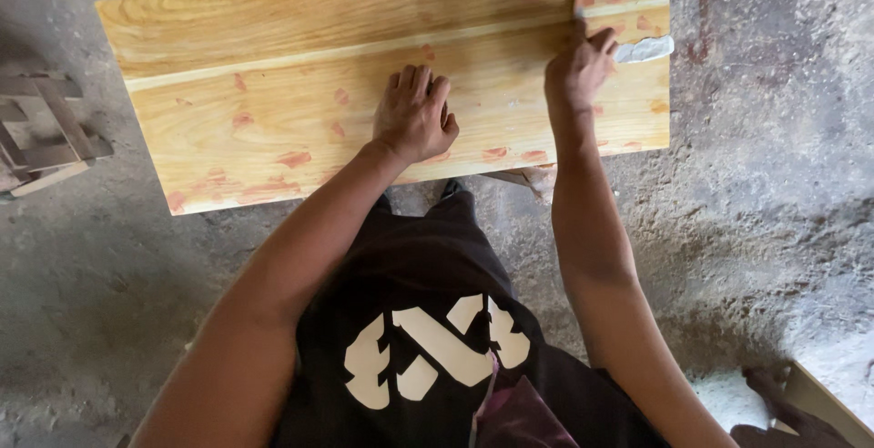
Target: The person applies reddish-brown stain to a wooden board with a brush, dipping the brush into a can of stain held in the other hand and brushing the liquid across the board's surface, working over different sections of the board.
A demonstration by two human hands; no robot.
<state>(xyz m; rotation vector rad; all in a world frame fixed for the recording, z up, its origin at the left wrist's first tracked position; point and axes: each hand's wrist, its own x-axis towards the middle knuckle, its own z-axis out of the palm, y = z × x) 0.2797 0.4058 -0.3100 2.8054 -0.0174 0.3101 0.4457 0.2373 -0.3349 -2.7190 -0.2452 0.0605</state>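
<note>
The wooden board (273,75) lies flat in front of the person. The left hand (414,116) presses on it with fingers curled. The right hand (578,70) grips a small scraper (579,2) on the seam. It might slip and scratch the wood.

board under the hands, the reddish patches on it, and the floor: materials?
Large yellow-tan board: looks like solid wood, visible grain and a lengthwise joint; slight sheen, possibly sanded. Reddish-pink patches: probably filler or putty, matte smears over spots. Right hand presses a small pale-bladed tool, likely metal, unclear. Left hand rests flat. Grey floor: rough concrete, apparently.
</note>
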